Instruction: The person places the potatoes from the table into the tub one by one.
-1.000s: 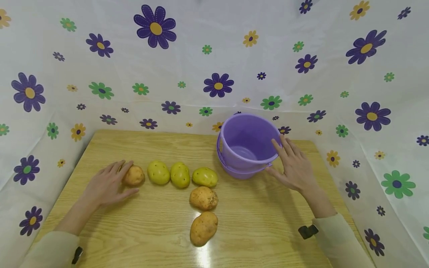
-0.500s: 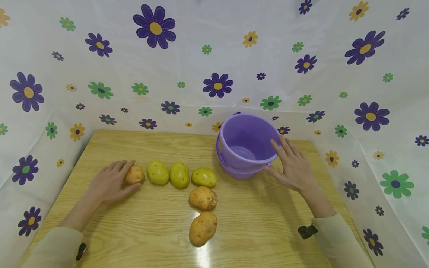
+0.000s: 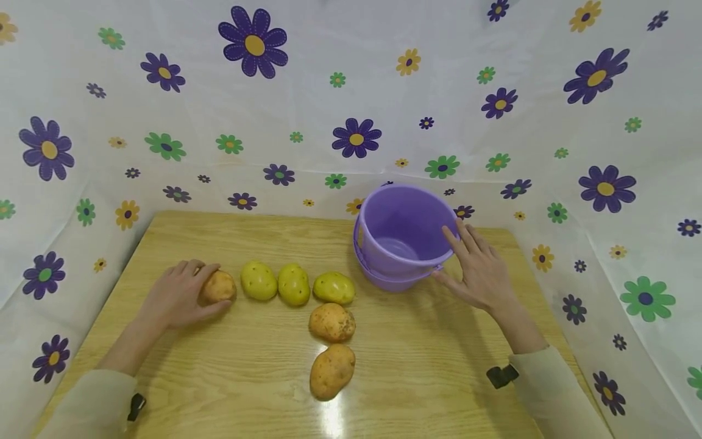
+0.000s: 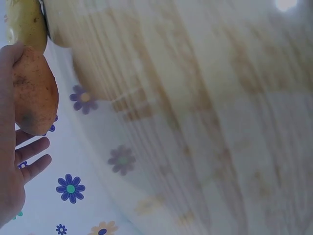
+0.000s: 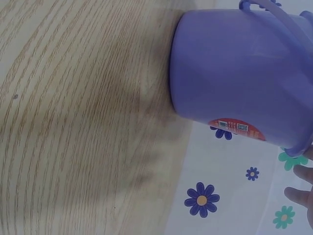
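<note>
In the head view my left hand holds a brown potato at the left of the table, thumb on its near side and index finger along its far side. The left wrist view shows this potato with the thumb against it and other fingers spread free. A purple bucket stands upright at the back right, its inside bare and its handle hanging down. My right hand has its fingers straight at the bucket's right rim; the right wrist view shows only some fingertips near the rim.
Several green potatoes lie in a row between the held potato and the bucket. Two brown potatoes, an upper one and a lower one, lie below the row's right end. A flowered cloth surrounds the wooden table.
My left hand has shifted slightly to the right, and its thumb has closed in on the brown potato. The right hand and the bucket have kept their places.
</note>
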Action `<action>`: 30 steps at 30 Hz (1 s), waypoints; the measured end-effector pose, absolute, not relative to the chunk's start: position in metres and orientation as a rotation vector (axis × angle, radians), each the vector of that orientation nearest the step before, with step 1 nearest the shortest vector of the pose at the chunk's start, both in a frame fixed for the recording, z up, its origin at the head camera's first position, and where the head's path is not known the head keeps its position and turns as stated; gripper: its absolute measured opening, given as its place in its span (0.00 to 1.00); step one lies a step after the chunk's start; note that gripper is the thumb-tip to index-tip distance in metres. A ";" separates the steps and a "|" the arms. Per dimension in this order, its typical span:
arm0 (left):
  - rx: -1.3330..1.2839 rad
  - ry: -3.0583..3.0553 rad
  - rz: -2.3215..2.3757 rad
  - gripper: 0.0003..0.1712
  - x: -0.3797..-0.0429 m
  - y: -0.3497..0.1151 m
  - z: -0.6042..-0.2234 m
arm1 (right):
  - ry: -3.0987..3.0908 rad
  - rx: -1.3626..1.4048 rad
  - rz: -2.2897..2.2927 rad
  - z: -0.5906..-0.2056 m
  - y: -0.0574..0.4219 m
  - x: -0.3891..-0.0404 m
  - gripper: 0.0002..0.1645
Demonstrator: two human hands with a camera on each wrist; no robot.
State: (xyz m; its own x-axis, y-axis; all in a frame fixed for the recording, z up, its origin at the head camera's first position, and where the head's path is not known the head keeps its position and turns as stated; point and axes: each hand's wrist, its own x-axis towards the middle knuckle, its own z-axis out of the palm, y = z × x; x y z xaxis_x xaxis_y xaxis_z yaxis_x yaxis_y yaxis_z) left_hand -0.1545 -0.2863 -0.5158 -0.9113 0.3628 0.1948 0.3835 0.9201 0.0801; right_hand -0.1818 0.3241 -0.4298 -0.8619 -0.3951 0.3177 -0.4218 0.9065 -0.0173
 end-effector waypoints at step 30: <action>-0.691 -2.650 -0.230 0.50 -0.170 -0.228 -0.487 | -2.796 0.580 0.147 -0.430 0.324 -0.181 0.57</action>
